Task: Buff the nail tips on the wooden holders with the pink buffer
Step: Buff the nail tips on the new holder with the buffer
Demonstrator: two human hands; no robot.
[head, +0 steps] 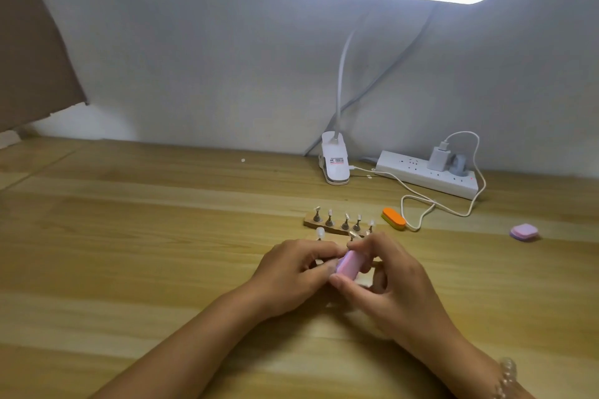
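Observation:
My right hand (385,282) grips the pink buffer (348,265) between thumb and fingertips, just in front of me. My left hand (291,272) sits against the buffer's left side with its fingers curled round something small; what it holds is hidden. Behind the hands a wooden holder (327,226) carries several clear nail tips on metal stands. A second holder lies mostly hidden under my hands, with one nail tip (320,232) showing above my left hand.
An orange buffer (393,219) lies right of the holder. A second pink-purple buffer (524,232) sits far right. A clip lamp base (335,162), a power strip (428,173) and a white cable (421,204) occupy the back of the wooden table (129,236).

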